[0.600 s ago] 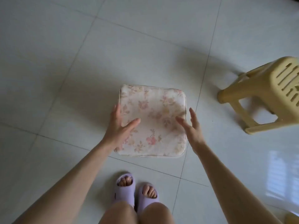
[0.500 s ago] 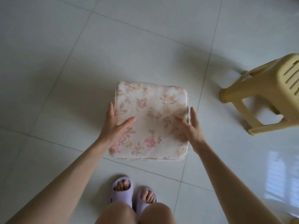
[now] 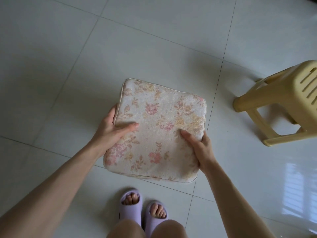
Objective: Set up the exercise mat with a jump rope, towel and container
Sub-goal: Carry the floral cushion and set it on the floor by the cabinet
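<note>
Here we had the square cushioned mat of cream floral fabric (image 3: pixel 159 127) gripped at both sides, to the left of the pale yellow slatted plastic stool (image 3: pixel 283 100) and well apart from it. Our left hand (image 3: pixel 111 129) clasped the side farther from the stool, thumb laid flat across the top and fingers tucked out of sight under the edge. Our right hand (image 3: pixel 200 148) held the side nearer the stool the same way, thumb on top, fingers curled beneath. The mat lay over the glossy white tiled floor (image 3: pixel 68 66), with our lilac foam slippers (image 3: pixel 130 208) also left of the stool and closer to us. Whether any corner touched the tiles we could not tell. To do this step well, we judged, we needed to hold both sides level so the soft pad did not sag or fold, lower it flat, and square its edges to the grout lines. We thought it wise to set it far enough from the stool that a rope, a towel and a container, none of which showed in view, could sit on it. Letting go of one side early risked a crooked landing.
</note>
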The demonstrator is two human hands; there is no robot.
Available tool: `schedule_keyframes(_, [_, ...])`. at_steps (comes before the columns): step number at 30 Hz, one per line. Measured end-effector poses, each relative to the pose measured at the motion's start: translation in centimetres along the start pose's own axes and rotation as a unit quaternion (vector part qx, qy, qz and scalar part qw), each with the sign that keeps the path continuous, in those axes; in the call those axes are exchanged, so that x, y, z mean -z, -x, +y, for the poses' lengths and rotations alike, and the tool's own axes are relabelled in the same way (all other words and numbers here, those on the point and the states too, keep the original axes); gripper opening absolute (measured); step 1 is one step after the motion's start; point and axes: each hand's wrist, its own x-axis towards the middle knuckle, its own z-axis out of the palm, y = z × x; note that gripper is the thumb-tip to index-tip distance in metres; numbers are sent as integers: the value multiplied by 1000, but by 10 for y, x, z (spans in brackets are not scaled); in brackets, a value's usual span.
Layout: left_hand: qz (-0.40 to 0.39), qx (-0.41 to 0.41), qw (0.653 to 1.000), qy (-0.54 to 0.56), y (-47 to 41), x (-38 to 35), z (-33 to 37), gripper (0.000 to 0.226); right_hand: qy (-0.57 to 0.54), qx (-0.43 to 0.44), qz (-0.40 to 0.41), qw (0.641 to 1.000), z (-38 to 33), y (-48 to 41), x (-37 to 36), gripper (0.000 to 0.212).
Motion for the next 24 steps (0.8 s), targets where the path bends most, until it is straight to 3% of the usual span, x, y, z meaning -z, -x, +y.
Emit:
schedule_keyframes(6, [-3,-12,1000,-14,74,32,135,55,5,23,-22,999,-124,97,-18,56])
schedule_keyframes(12, [22,-44,999,-11,156,65,326,56,17,68,-44,997,-300,208,-36,47])
schedule_keyframes(15, [43,-75,996,-6,195,80,410,54,23,105,-55,993,-379,256,-46,52])
schedule_keyframes(24, [103,-157,981,55,263,120,568,58,45,211,-108,970,-549,344,-76,44])
